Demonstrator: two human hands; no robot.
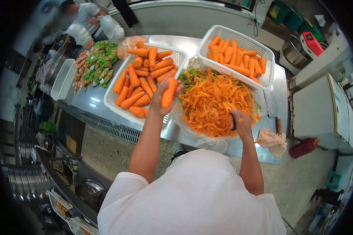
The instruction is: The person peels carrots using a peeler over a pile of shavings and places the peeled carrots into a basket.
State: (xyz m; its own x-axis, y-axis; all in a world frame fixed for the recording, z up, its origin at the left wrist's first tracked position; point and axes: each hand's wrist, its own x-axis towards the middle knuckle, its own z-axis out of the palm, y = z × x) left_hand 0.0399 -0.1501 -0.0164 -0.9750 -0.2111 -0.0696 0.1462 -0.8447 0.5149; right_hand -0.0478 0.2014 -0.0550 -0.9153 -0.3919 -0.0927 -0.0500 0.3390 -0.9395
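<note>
My left hand (pixel 157 101) is closed around a carrot (pixel 169 93), held up at the right side of a white basket (pixel 111 103) full of whole carrots. In my right hand (pixel 244 124) is a dark-handled peeler (pixel 233 122), low over the right part of a heap of orange carrot peelings (pixel 208 103). The heap lies on a clear plastic bag (pixel 184 124), with some green tops at its back. Carrot and peeler are well apart. Behind the heap stands a second white basket (pixel 267 76), partly filled with carrots.
A knife (pixel 272 105) lies on the metal table's right side, beside a crumpled cloth (pixel 271 143). Green-and-pink wrapped items (pixel 100 64) are piled at the left, next to a white crate (pixel 62 80). A person (pixel 89 18) stands at the far left with plastic bags.
</note>
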